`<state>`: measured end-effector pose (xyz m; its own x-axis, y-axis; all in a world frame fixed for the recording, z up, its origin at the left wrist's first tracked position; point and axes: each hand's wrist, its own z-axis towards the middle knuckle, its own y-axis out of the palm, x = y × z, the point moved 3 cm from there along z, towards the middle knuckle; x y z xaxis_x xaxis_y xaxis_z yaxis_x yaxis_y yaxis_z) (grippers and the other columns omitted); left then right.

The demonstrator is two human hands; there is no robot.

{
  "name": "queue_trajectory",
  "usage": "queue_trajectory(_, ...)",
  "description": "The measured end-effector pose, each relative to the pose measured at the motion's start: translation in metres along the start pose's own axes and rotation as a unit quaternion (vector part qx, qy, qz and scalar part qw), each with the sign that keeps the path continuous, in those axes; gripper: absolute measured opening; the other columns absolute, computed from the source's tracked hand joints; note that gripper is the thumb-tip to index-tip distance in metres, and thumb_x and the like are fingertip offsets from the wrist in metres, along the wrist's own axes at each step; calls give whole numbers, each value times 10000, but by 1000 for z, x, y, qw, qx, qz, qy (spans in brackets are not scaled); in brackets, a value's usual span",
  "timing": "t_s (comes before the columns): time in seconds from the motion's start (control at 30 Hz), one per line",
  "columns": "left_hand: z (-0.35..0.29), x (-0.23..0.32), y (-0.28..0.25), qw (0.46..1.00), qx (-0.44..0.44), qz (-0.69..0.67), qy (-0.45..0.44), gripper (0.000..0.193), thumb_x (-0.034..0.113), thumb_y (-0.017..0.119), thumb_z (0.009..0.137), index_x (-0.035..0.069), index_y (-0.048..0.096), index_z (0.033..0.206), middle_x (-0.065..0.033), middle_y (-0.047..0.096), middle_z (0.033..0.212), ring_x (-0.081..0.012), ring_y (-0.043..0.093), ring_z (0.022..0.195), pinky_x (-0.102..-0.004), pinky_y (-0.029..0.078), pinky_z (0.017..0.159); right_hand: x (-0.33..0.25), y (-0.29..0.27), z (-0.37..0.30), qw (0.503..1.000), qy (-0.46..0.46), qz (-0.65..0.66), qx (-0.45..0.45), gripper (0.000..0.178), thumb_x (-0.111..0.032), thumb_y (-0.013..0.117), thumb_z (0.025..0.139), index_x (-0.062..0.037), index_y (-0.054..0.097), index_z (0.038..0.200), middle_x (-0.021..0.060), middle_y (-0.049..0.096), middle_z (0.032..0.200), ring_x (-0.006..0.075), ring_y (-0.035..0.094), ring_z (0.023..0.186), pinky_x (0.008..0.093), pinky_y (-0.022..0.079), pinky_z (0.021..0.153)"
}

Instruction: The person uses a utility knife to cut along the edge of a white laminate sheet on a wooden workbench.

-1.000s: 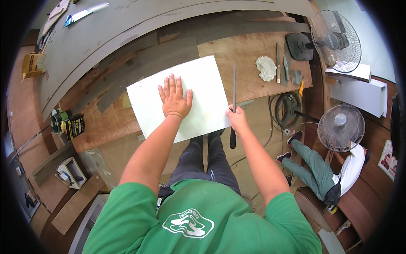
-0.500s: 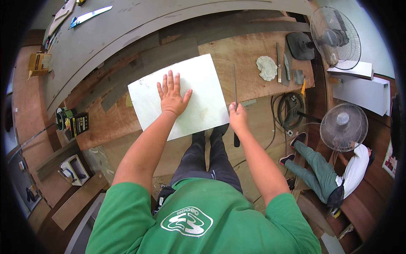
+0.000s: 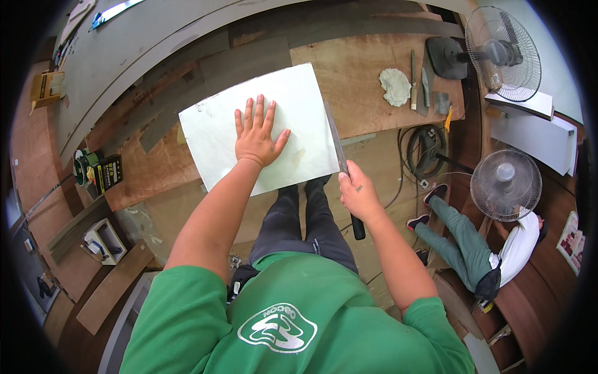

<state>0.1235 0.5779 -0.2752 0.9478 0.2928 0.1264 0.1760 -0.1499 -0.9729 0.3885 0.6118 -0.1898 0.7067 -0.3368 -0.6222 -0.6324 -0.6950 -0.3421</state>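
Observation:
A white rectangular panel (image 3: pixel 299 128) with a few smudges lies on the wooden bench, its near edge jutting past the bench front. My left hand (image 3: pixel 256 136) rests flat on it with fingers spread. Along the panel's right edge runs the dark metal blade of a long file (image 3: pixel 334 134). My right hand (image 3: pixel 361 192) is closed round the file near its black handle, which sticks out below the palm toward me. The blade appears to touch the panel's edge. The underside of the panel is hidden.
On the bench (image 3: pixel 349 75) at right lie a crumpled pale cloth (image 3: pixel 395 87), narrow strips (image 3: pixel 413 81) and a small grey block (image 3: pixel 441 102). A standing fan (image 3: pixel 506 184) and another fan (image 3: pixel 503 53) are at right, near a seated person (image 3: pixel 464 243). A black-and-yellow box (image 3: pixel 109 172) sits at left.
My right hand has drawn the file back toward me, and its blade has turned to lean along the panel's edge. My left hand stays flat on the panel. The whole view has shifted slightly.

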Motion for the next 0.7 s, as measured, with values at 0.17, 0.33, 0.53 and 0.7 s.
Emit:
queue_trajectory(0.17, 0, -1, 1, 1000, -3, -9, -6, 805, 612, 458, 988, 167, 279, 1633, -118, 170, 1719, -318, 83, 1597, -519, -5, 1281, -4, 9, 10, 998, -27, -55, 12, 284, -140, 457, 1015, -5, 544, 1249, 330, 665, 1054, 512, 623, 1013, 554, 499, 879)
queue_trajectory(0.33, 3, 0, 0, 1000, -7, -6, -4, 807, 617, 454, 987, 164, 281, 1632, -121, 168, 1720, -321, 81, 1597, -522, -9, 1279, 7, 12, 18, 986, -113, -111, 62, 145, -144, 468, 1039, -30, 525, 1110, 51, 490, 666, 164, 560, 530, 370, 478, 546)
queue_trajectory(0.53, 2, -3, 2, 1000, -9, -8, -4, 810, 617, 453, 986, 158, 282, 1632, -124, 170, 1719, -322, 78, 1597, -527, -13, 1278, 1, 6, 19, 999, -19, -39, 0, 229, -153, 471, 1016, 6, 548, 1161, 321, 659, 1001, 533, 603, 979, 573, 486, 843)
queue_trajectory(0.7, 3, -1, 0, 1000, -11, -12, -1, 812, 615, 456, 986, 155, 281, 1632, -129, 165, 1720, -327, 69, 1598, -531, -16, 1277, 2, 0, 21, 995, -57, -81, 6, 147, -146, 453, 1044, -20, 514, 1089, 134, 532, 707, 279, 555, 573, 431, 465, 563)
